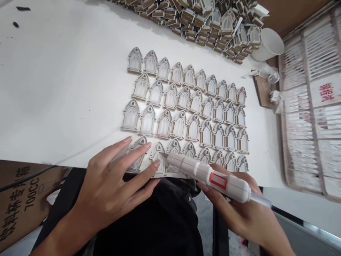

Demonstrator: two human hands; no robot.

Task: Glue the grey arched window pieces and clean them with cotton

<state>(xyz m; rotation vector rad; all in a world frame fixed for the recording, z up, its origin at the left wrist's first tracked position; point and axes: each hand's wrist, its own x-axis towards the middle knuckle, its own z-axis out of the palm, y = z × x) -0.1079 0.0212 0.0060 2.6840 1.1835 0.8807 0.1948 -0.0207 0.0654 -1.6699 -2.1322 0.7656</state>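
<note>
In my right hand (234, 202) is a white hot glue gun (197, 170) with a clear glue stick (261, 200) out of its back end. Its nozzle points left, at a small arched window-shaped piece (159, 156) in the row nearest me. My left hand (117, 177) is spread with fingers apart over the left end of that row, fingertips on or just above the pieces there; exact contact is hard to tell. Several rows of like arched pieces (170, 96) lie face up beyond both hands.
A big heap of the same pieces (186, 21) covers the back of the white table (53, 89). At the right stand a white cup (269, 44), crumpled clear plastic (269, 73) and a slatted plastic crate (311, 106). A cardboard box (21, 202) is at lower left.
</note>
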